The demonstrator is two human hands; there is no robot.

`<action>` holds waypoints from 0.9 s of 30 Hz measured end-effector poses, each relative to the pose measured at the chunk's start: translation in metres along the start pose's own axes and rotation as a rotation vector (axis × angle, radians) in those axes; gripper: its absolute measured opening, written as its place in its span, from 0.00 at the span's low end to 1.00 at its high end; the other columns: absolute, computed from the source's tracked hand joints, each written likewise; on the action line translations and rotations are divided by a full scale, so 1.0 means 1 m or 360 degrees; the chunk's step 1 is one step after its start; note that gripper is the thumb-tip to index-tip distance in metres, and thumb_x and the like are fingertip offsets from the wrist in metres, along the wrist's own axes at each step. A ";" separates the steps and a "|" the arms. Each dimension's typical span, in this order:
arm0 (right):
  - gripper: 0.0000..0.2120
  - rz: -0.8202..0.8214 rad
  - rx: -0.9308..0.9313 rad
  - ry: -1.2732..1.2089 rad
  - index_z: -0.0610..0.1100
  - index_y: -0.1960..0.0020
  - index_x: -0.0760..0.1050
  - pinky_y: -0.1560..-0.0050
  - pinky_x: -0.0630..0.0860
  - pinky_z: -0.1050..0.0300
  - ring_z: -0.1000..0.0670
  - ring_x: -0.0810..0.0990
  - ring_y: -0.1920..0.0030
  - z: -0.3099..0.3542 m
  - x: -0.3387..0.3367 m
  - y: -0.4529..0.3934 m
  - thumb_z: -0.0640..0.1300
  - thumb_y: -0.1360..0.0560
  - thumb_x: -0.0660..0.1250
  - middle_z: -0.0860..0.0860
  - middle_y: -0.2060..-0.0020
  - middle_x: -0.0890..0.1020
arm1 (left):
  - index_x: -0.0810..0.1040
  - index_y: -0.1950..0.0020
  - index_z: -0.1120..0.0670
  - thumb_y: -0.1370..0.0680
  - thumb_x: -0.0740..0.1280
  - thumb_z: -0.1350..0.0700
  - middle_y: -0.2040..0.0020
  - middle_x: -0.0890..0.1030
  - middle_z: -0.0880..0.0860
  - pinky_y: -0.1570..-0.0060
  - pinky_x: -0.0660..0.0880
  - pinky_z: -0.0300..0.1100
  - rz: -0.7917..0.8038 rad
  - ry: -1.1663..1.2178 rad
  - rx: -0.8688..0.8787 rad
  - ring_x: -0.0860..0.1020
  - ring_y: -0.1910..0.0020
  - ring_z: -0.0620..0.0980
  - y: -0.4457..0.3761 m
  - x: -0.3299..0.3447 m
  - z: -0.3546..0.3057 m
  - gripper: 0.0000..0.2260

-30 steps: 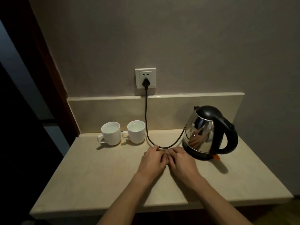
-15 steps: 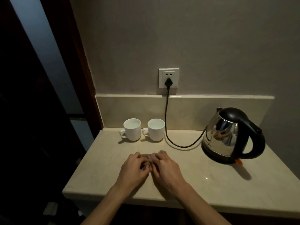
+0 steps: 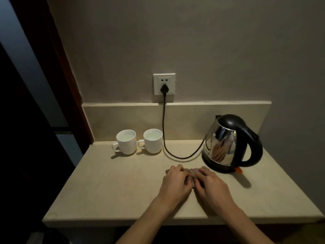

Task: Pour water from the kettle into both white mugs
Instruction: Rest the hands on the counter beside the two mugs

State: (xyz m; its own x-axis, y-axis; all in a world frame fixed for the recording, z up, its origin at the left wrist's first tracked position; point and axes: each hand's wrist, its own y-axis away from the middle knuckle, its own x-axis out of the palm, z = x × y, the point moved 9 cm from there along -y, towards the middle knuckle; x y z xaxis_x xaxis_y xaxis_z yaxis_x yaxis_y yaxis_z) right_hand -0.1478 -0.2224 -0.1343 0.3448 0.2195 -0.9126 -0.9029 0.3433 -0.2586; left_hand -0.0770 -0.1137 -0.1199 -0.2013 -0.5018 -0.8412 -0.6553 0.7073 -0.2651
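Both hands rest knuckles-up on the pale stone countertop (image 3: pixel 109 187), side by side and touching at the curled fingers: the left hand (image 3: pixel 175 184) and the right hand (image 3: pixel 210 184) are loosely closed, and neither has hold of the kettle or a mug; whether anything small lies under the fingers cannot be told. The stainless-steel electric kettle with black lid and black loop handle (image 3: pixel 228 143) stands upright on its base just beyond the right hand, apart from it. Its long axis is vertical; the spout points left and slightly away, toward the wall, while the handle faces right. Its black power cord (image 3: pixel 164 131) runs from the white wall socket (image 3: pixel 164 84) down and across the counter to its base. The two white ceramic mugs, the left mug (image 3: pixel 126 142) and the right mug (image 3: pixel 152 141), stand upright near the back wall, just beside each other, handles pointing left, well apart from the kettle. Both appear to hold a pale liquid already, so the pouring is judged done or nearly done. If a top-up is needed, the sound method is a right-hand grip on the handle, a straight lift off the base, and a slow tilt with the spout held over each rim, keeping clear of the cord.
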 end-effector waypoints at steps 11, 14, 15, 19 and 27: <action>0.14 0.0122 -0.0018 -0.0027 0.53 0.42 0.81 0.51 0.76 0.51 0.44 0.78 0.45 0.050 0.018 -0.068 0.51 0.21 0.59 0.48 0.48 0.82 | 0.85 0.43 0.48 0.20 0.63 0.50 0.49 0.78 0.51 0.51 0.77 0.52 -0.0024 -0.0137 -0.0135 0.76 0.47 0.54 -0.030 -0.024 0.058 0.12; 0.14 0.0127 -0.0107 -0.0081 0.55 0.42 0.80 0.55 0.76 0.53 0.46 0.79 0.47 0.082 0.031 -0.073 0.51 0.22 0.59 0.50 0.48 0.83 | 0.85 0.44 0.46 0.21 0.64 0.50 0.53 0.76 0.51 0.52 0.79 0.52 -0.0014 -0.0158 -0.0227 0.76 0.51 0.53 -0.020 -0.043 0.084 0.11; 0.14 0.0139 -0.0127 -0.0091 0.54 0.43 0.80 0.56 0.76 0.53 0.47 0.80 0.47 0.091 0.036 -0.073 0.51 0.22 0.59 0.51 0.48 0.83 | 0.85 0.44 0.46 0.21 0.64 0.49 0.54 0.76 0.50 0.52 0.79 0.53 -0.0023 -0.0158 -0.0251 0.76 0.51 0.52 -0.015 -0.049 0.091 0.11; 0.13 0.0157 -0.0216 -0.0128 0.52 0.42 0.79 0.59 0.72 0.59 0.50 0.79 0.47 0.117 0.047 -0.064 0.52 0.21 0.60 0.50 0.46 0.81 | 0.84 0.41 0.43 0.19 0.66 0.50 0.51 0.77 0.46 0.48 0.78 0.45 -0.0064 -0.0110 -0.0293 0.74 0.50 0.45 0.014 -0.065 0.106 0.09; 0.17 0.0126 -0.0353 -0.0109 0.58 0.34 0.74 0.51 0.77 0.60 0.55 0.76 0.44 0.091 0.025 -0.015 0.55 0.20 0.58 0.55 0.40 0.76 | 0.82 0.40 0.44 0.19 0.63 0.47 0.45 0.76 0.43 0.48 0.76 0.41 -0.0177 -0.0067 -0.0256 0.71 0.45 0.45 0.050 -0.046 0.065 0.12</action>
State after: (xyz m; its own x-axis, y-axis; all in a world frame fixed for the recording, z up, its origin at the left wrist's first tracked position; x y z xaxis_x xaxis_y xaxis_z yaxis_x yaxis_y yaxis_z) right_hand -0.1027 -0.1390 -0.1245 0.2805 0.3019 -0.9111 -0.9595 0.1154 -0.2572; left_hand -0.0528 -0.0227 -0.1250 -0.0926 -0.5487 -0.8309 -0.7802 0.5584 -0.2818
